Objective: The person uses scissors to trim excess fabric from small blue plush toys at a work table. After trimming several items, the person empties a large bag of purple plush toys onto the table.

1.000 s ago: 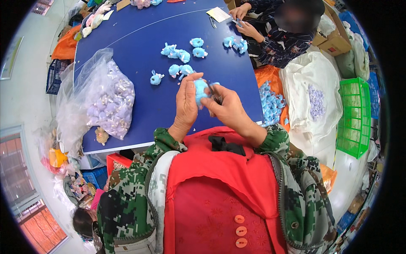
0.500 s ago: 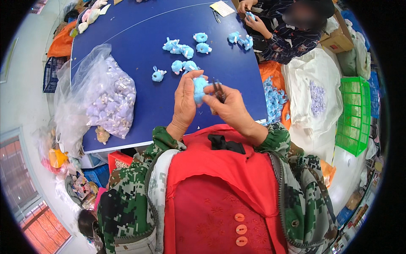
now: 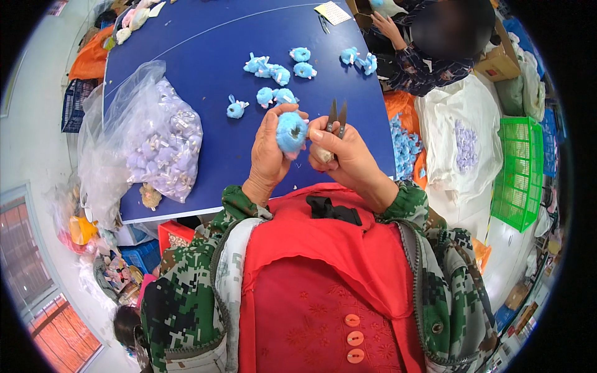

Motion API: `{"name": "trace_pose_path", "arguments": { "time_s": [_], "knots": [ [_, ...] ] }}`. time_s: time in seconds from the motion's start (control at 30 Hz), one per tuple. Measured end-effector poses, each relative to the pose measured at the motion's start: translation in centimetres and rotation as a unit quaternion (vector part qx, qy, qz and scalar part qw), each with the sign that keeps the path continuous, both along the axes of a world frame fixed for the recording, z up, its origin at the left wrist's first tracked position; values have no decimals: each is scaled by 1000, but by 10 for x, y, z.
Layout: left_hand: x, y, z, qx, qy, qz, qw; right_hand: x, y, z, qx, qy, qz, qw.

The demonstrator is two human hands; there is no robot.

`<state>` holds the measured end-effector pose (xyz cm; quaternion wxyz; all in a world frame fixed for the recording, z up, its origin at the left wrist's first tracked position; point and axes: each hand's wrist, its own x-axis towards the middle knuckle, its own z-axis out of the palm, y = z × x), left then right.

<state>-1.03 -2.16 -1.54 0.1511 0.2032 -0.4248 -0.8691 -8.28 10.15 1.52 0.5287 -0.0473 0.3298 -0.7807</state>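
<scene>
In my left hand (image 3: pixel 268 144) I hold a small blue plush toy (image 3: pixel 289 132), its round opening turned up and a pink bit showing at its lower edge. My right hand (image 3: pixel 344 151) is closed round a pair of thread snips (image 3: pixel 336 116), whose two dark blades point away from me, slightly apart. The right thumb and fingertip are right beside the toy; whether they pinch a thread there is too small to tell. Beyond my hands, several like blue plush toys (image 3: pixel 267 69) lie on the blue table (image 3: pixel 214 37). A single one (image 3: pixel 236 108) lies apart from them.
A clear plastic bag of lilac plush pieces (image 3: pixel 165 143) stands at the table's left, with a tan fluffy piece (image 3: pixel 150 196) beside it. Right of the table are a pile of blue pieces (image 3: pixel 404 149), a white sack (image 3: pixel 432 112) and a green basket (image 3: pixel 517 174). A co-worker (image 3: pixel 429 46) sits at the far right.
The plush toy has turned so its opening faces up. My right hand has drawn slightly right, the snips' blades now plainly visible. The co-worker's hand has moved to a whitish bag.
</scene>
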Motion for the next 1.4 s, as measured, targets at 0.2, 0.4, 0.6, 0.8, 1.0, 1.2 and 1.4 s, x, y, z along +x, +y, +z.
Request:
{"name": "trace_pose_path", "arguments": {
  "time_s": [0.2, 0.4, 0.6, 0.8, 1.0, 1.2, 1.4],
  "knots": [
    [3, 2, -3, -171, -23, -43, 984, 10, -4, -4, 189, 301, -39, 934],
    [-2, 9, -3, -56, -13, -37, 998, 0, 8, -2, 15, 11, -10, 1000],
    [-3, 11, -5, 33, -8, -47, 998, -12, 22, -12, 22, 33, -56, 998],
    [-4, 13, -11, -89, -28, -73, 993, -3, 15, -10, 187, 314, -42, 930],
    [-2, 10, -14, -82, -50, -57, 994, -8, 15, -22, 139, 170, -88, 972],
    [-3, 8, -8, 31, -52, -47, 997, -11, 18, -23, 248, 419, -70, 871],
    [-1, 7, -7, 112, -39, -67, 991, -2, 18, -21, 280, 655, -27, 701]
  ]
}}
